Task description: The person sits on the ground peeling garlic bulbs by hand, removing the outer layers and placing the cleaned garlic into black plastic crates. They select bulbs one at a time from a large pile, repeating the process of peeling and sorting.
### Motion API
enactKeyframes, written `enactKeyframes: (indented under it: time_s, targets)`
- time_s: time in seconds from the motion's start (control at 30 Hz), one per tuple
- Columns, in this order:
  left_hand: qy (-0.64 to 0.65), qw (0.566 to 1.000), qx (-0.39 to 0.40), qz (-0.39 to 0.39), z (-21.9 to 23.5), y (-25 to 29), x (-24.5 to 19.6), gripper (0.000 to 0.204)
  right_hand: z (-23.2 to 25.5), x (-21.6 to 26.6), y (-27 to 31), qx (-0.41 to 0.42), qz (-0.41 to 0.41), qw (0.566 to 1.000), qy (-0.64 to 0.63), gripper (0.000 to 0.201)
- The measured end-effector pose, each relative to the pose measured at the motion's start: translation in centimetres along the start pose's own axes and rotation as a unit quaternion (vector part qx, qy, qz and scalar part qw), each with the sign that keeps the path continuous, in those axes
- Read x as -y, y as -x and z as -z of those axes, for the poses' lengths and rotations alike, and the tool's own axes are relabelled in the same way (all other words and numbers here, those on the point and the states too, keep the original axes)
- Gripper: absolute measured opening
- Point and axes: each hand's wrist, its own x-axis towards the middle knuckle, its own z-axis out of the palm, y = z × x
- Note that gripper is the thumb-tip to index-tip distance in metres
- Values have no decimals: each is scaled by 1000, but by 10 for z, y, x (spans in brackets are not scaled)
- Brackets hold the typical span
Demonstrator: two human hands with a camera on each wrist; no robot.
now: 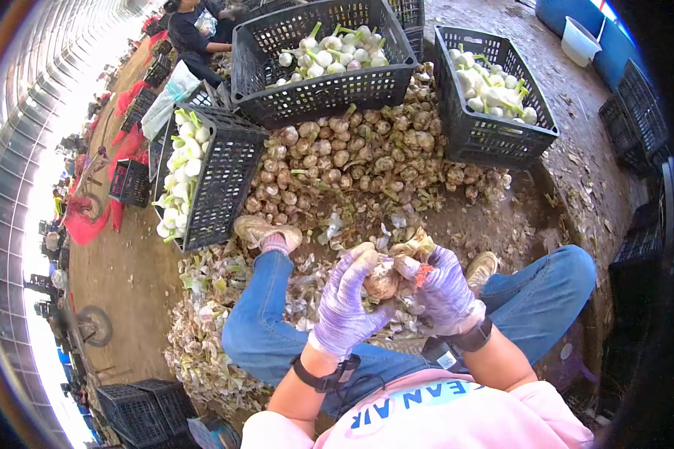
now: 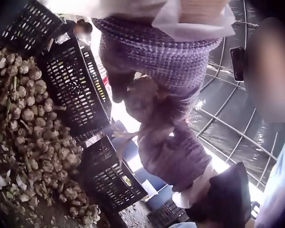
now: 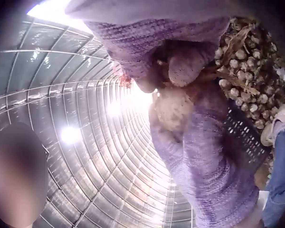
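A brown, dirt-skinned garlic bulb (image 1: 382,280) is between the two gloved hands, above the lap. My left hand (image 1: 346,299), in a purple knit glove, holds it with fingers and thumb around its side; in the right wrist view the bulb (image 3: 173,108) rests in that hand's grip. My right hand (image 1: 439,293) pinches the dry stalk end beside the bulb, with a red-orange scrap (image 1: 424,275) at its fingers. Some dry husk (image 1: 416,245) stands up above the fingers. In the left wrist view the bulb is dark and partly hidden by the gloves.
Unpeeled bulbs (image 1: 352,153) lie heaped ahead. Black crates with whitish, green-stemmed bulbs stand left (image 1: 221,176), behind (image 1: 322,93) and right (image 1: 494,142). Peeled skins (image 1: 210,337) cover the ground at the left. Another person (image 1: 191,34) sits at the top left.
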Motion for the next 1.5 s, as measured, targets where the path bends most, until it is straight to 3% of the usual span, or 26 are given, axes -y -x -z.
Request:
enactKeyframes:
  time_s: [0.17, 0.2, 0.23, 0.3, 0.37, 0.4, 0.43, 0.5, 0.53, 0.6, 0.63, 0.67, 0.7, 0.73, 0.77, 0.83, 0.87, 0.9, 0.97, 1.03, 1.1, 1.13, 1.17, 1.23, 1.37, 1.5]
  targets:
    - [84, 994, 17, 72, -7, 9, -4, 82, 10, 20, 14, 40, -44, 998, -25, 26]
    - [312, 925, -17, 217, -6, 5, -15, 81, 15, 23, 16, 79, -62, 994, -44, 27]
    - [514, 784, -50, 345, -6, 3, -21, 80, 19, 23, 16, 79, -63, 994, -46, 27]
    - [479, 803, -1, 354, -13, 13, 6, 68, 28, 20, 14, 162, 38, 984, 69, 31]
    - [728, 457, 85, 504, -18, 18, 23, 61, 52, -1, 7, 220, 52, 973, 47, 36]
    - [595, 616, 30, 516, -22, 5, 0, 64, 56, -7, 8, 168, 18, 985, 45, 37]
    - [544, 685, -54, 482, -32, 6, -1, 60, 59, -14, 7, 117, -17, 992, 43, 38]
    - [433, 797, 47, 419, -44, 14, 20, 57, 61, -30, 7, 130, 32, 991, 8, 40]
    - [432, 795, 48, 423, -38, 16, 18, 57, 59, -29, 12, 139, 46, 988, 42, 41]
    - [569, 707, 89, 411, -15, 8, 7, 55, 57, -26, 19, 157, 79, 978, 112, 42]
    - [569, 707, 89, 411, -12, 1, 3, 55, 58, -26, 18, 157, 79, 978, 111, 42]
    - [543, 736, 93, 394, -11, -4, 0, 56, 58, -27, 18, 134, -25, 982, -129, 44]
    - [516, 763, 99, 376, -11, -7, -1, 58, 59, -28, 19, 101, -126, 918, -361, 47]
    - [435, 836, 70, 328, -19, -3, 7, 49, 59, -27, 17, 100, -123, 918, -362, 47]
    - [435, 836, 71, 328, -20, -2, 12, 49, 59, -25, 16, 110, -96, 927, -344, 47]
    - [284, 908, 77, 297, -19, -3, 14, 39, 58, -21, 11, 132, -44, 942, -306, 49]
    - [224, 929, 84, 282, -15, -5, 12, 31, 64, -25, 5, 111, 25, 985, -130, 40]
    - [224, 929, 84, 283, -10, -9, 6, 31, 65, -17, 5, 111, 25, 985, -130, 40]
    - [357, 875, 41, 325, 1, -16, -5, 35, 66, 5, 2, 4, 69, 961, -268, 42]
    - [393, 851, 24, 347, 6, -17, -10, 38, 72, 9, -4, -64, 78, 965, -243, 46]
    - [295, 915, 24, 273, 7, -12, -7, 40, 57, 14, 4, 51, 48, 993, 91, 45]
    - [333, 899, 15, 285, 6, -13, -12, 39, 52, 18, 15, 76, 55, 981, 168, 50]
    - [334, 898, 15, 286, 6, -15, -12, 39, 57, 10, 14, 50, 153, 910, 383, 49]
    - [123, 975, 76, 168, 8, -16, -13, 39, 38, 17, 23, 31, 223, 896, 383, 38]
    - [41, 988, 115, 90, 4, -23, -27, 35, 27, 12, 21, 27, 233, 872, 429, 31]
    - [28, 991, 107, 76, 3, -20, -25, 32, 23, 8, 19, 15, 266, 844, 466, 23]
